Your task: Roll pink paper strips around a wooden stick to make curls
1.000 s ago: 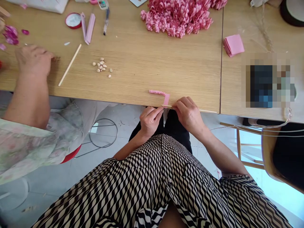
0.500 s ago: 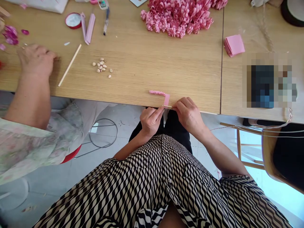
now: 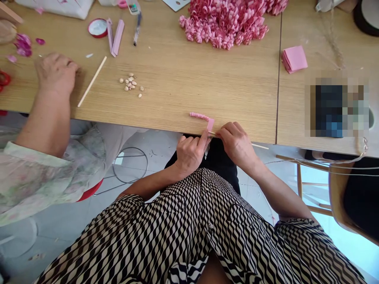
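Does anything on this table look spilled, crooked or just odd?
Nothing looks plainly spilled or broken. The oddest spot is a pixelated patch on the right, hiding what lies there. One small magenta piece lies apart from the magenta cluster at far left.

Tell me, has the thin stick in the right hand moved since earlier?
Yes. The far end of the thin stick, beyond the right hand, has swung toward the person: earlier in line with the table edge, it now shows below it.

On the wooden table can see: far, heap of pink curls; right, stack of pink squares; left, pale stick; near, one pink strip.
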Demonstrator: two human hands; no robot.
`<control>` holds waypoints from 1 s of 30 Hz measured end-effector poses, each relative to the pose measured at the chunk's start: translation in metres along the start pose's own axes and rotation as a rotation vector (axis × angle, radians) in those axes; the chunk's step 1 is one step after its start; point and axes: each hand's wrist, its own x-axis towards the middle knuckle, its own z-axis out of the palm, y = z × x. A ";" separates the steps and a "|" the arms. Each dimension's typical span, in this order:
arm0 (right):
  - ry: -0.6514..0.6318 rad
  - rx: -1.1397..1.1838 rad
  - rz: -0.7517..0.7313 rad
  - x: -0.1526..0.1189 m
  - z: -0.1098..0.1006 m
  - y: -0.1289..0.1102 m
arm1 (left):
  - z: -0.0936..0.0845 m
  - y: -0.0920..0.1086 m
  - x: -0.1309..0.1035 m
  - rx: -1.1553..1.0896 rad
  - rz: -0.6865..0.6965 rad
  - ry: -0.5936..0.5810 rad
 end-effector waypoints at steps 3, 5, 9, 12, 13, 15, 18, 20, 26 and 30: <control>0.040 0.022 -0.006 0.001 0.001 0.003 | 0.002 0.000 0.004 -0.039 -0.021 -0.089; 0.071 0.039 0.004 0.002 0.001 0.004 | 0.002 0.000 0.009 -0.073 -0.038 -0.147; 0.110 0.077 0.037 0.002 0.000 0.005 | -0.004 -0.002 0.016 -0.098 -0.049 -0.204; 0.135 0.066 0.054 -0.002 0.001 0.005 | -0.008 -0.004 0.012 -0.063 -0.022 -0.217; 0.144 0.055 0.055 -0.003 0.001 0.004 | -0.009 -0.005 0.012 -0.046 -0.014 -0.224; 0.157 0.032 0.055 -0.005 0.001 0.003 | -0.010 -0.005 0.013 -0.012 -0.009 -0.247; 0.186 0.007 0.063 -0.006 -0.001 0.001 | -0.012 -0.003 0.019 0.046 -0.022 -0.315; 0.214 0.001 0.053 -0.006 -0.002 0.000 | -0.016 -0.002 0.021 0.079 -0.030 -0.380; 0.216 0.011 0.045 -0.006 -0.003 -0.002 | -0.024 0.000 0.020 0.101 -0.037 -0.527; 0.212 0.015 0.055 -0.005 -0.003 -0.002 | -0.024 0.000 0.025 0.098 -0.053 -0.499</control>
